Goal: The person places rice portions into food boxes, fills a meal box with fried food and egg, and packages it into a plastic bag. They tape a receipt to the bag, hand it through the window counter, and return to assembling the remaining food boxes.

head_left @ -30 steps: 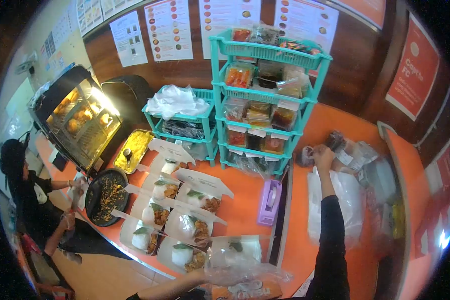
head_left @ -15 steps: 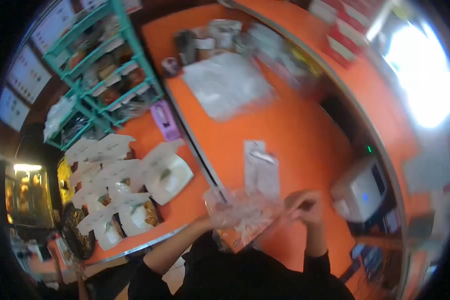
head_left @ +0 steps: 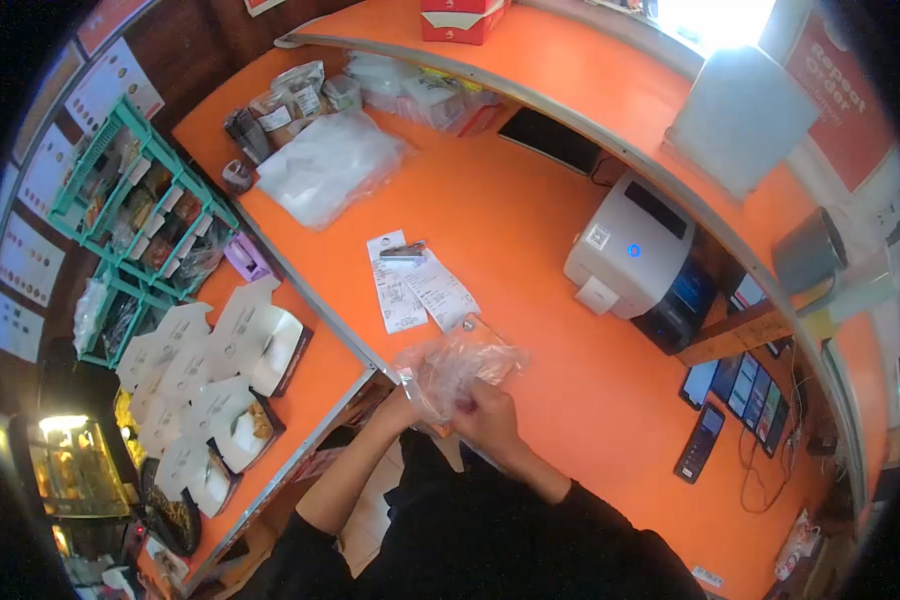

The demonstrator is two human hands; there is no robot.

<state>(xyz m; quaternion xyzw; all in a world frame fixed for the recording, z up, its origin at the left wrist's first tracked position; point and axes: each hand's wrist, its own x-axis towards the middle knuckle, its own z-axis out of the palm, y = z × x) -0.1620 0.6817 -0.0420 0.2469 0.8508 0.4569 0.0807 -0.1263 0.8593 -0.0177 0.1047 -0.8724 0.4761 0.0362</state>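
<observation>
A crumpled clear plastic bag (head_left: pixel 455 368) is held between both hands near the counter's front edge, with something orange showing through and below it. My left hand (head_left: pixel 404 402) is at the bag's left side, its fingers largely hidden by the plastic. On the right side, my right hand (head_left: pixel 487 415) has its fingers closed on the plastic. Two printed receipts (head_left: pixel 398 290) lie on the orange counter just beyond the bag, with a dark clip (head_left: pixel 403 252) on top.
Open food boxes (head_left: pixel 195 370) stand at left by teal racks (head_left: pixel 140 215). Plastic bags (head_left: pixel 325 165) lie at the back. A white printer (head_left: pixel 630 245) and several phones (head_left: pixel 755 395) are at right. A raised ledge (head_left: pixel 590 75) runs behind.
The view has swung right, away from the food boxes. My right hand has come from the back counter to the clear bag, and both hands are now close together on it.
</observation>
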